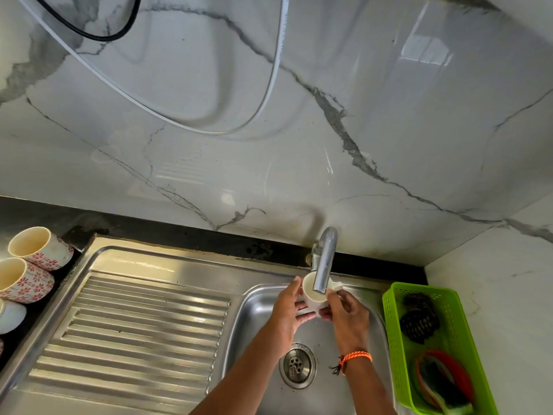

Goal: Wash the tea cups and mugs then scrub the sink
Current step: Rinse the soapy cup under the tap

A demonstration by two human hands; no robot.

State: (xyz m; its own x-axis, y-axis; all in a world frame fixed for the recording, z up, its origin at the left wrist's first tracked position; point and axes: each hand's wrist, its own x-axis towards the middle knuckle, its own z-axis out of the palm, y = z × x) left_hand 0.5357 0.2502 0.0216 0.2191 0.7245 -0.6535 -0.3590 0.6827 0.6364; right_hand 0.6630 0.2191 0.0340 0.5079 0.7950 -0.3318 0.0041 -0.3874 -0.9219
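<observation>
A small white cup (311, 295) is held under the spout of the chrome tap (324, 262), above the steel sink basin (257, 310). My left hand (288, 313) cups its left side and underside with curled fingers. My right hand (348, 317), with an orange cord at the wrist, pinches the cup by its handle on the right. No water stream is clearly visible. Two floral red-and-white mugs (39, 248) (22, 280) lie on their sides on the dark counter at far left, with a white cup (10, 316) below them.
A ribbed steel drainboard (143, 333) spreads left of the basin; the drain (297, 366) lies below my hands. A green plastic basket (398, 339) at the right holds dark scrubbers and a sponge. Marble wall behind, with white and black hoses hanging.
</observation>
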